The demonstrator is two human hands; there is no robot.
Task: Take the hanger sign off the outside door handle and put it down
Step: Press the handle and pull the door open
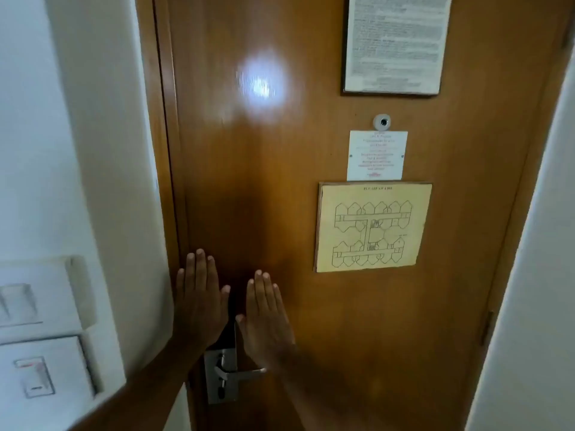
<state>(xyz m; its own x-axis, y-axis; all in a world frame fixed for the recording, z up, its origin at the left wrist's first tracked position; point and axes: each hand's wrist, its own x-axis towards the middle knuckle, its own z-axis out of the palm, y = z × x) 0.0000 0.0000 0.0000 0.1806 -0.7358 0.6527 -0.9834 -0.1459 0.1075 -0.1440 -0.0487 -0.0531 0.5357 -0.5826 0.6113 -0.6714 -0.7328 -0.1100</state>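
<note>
I face the inside of a closed brown wooden door [280,197]. My left hand [199,300] and my right hand [267,318] are held up flat in front of it, palms toward the wood, fingers straight and together, holding nothing. Just below them is the silver lever handle [242,373] on its metal lock plate [219,377], near the door's left edge. My right wrist covers the tip of the lever. No hanger sign shows on this side; the outside handle is hidden behind the door.
On the door hang a framed notice [395,42], a peephole [382,122], a small white card [376,155] and a yellow fire plan [373,227]. White wall with switch plates [40,337] stands left; the door hinge [487,328] and white wall lie right.
</note>
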